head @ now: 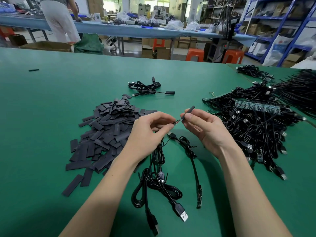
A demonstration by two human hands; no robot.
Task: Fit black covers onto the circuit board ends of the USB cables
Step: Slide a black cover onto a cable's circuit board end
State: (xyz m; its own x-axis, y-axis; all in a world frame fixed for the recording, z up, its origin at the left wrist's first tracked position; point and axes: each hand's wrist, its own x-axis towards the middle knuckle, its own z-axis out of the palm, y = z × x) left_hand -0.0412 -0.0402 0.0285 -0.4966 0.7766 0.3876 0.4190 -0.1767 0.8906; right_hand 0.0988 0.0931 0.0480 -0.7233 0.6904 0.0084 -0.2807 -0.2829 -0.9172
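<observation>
Cables [147,88] covered: few; we pinched a circuit board end [176,122] in our left hand [150,130], black cover [189,112] in right hand [205,127], uncovered cable heap [253,124] remaining.

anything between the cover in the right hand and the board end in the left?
Nothing visible. The right hand pinches the black cover, whose lower mouth sits right at the tip of the circuit board pinched by the left hand. No cable or loose cover crosses that meeting point.
</observation>
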